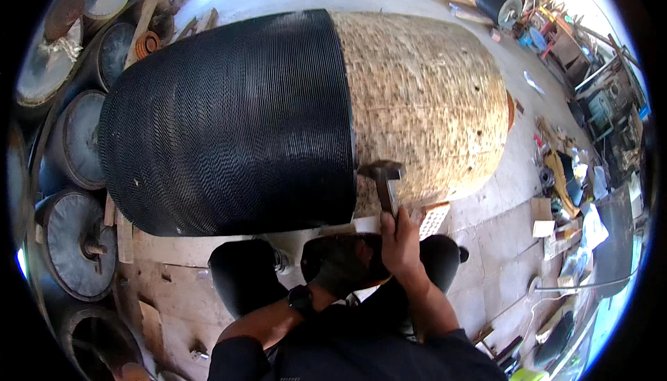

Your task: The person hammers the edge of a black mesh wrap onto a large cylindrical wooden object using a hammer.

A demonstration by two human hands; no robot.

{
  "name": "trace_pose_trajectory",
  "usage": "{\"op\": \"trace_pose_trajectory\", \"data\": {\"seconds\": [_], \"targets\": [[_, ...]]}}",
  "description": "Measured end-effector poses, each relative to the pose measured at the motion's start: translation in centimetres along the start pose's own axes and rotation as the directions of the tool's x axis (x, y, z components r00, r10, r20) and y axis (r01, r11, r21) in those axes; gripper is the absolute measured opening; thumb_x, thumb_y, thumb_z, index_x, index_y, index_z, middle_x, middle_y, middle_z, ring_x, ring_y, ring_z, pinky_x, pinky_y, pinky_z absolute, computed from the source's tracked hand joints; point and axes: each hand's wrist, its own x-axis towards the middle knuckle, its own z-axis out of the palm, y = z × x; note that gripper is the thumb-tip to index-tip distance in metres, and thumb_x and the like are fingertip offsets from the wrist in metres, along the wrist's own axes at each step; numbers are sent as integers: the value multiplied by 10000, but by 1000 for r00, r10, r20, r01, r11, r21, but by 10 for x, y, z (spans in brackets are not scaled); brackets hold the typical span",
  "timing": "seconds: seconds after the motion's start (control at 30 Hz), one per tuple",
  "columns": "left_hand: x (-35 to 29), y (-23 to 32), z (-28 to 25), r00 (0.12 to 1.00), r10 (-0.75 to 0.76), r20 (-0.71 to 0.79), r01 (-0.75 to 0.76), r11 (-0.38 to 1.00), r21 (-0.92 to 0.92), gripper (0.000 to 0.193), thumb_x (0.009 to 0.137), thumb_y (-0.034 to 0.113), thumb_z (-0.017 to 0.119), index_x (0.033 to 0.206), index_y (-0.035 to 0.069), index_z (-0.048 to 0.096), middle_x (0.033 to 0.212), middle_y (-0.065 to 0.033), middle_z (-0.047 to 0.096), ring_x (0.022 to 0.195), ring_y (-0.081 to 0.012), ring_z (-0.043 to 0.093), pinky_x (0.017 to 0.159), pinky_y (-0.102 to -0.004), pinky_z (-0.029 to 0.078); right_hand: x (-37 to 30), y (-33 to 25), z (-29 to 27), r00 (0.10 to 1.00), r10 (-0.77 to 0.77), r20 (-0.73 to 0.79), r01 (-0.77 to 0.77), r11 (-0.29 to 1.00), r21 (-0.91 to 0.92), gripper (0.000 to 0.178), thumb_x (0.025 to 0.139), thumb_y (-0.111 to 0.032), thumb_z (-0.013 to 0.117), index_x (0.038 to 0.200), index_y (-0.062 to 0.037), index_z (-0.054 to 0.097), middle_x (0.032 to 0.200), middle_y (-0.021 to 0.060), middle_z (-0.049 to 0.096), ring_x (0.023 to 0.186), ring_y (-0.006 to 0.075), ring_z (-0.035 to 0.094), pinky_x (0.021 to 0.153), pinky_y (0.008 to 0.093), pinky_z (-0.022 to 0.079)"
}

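Note:
A large roller lies across the view in front of my legs. Its left part is covered in black, finely ridged material [229, 124], while the right part is a pale, speckled surface [424, 96]. My right hand [401, 243] is closed around the handle of a hammer [381, 170], whose head is over the pale part, close beside the black edge. Whether the head touches the roller is unclear. Low between my knees, my left hand [340, 270] looks dark, as if gloved, and is at a dark container-like object [317, 249]. Its fingers blend into the dark and cannot be made out.
Several big drums with round end plates [73, 242] line the left side. A smaller roller, half black and half pale [497, 0], lies at the far right. Tools and scraps [566, 172] clutter the right side. A perforated brick [434, 218] sits under the roller's near edge.

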Motion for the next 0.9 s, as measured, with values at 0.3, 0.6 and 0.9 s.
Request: {"op": "trace_pose_trajectory", "data": {"seconds": [0.3,0.6,0.9], "targets": [[76,-86,-133,729,162,-665,-10,974,227,438,810,-7,659,1244,34,620,1078,-140,609,900,-298,608,750,-445,497,-10,-1,0,978,-141,-157,148,988,35,178,978,-145,560,996,25,512,785,226,592,646,327,605,585,462,464],[114,-131,-154,645,236,-727,141,898,416,469,786,-22,677,1231,111,614,1111,-89,591,954,-285,609,835,-475,514,-11,-11,1,975,-115,-192,111,993,-35,151,986,-90,468,1011,37,545,743,182,594,668,366,605,660,456,497],[117,-133,-161,666,231,-709,68,928,366,492,752,-13,701,1209,108,563,1133,-102,598,978,-305,612,858,-501,503,-15,-7,-3,917,-239,-319,306,935,179,180,977,-134,538,1052,26,503,777,192,594,624,314,591,565,423,461]]}}
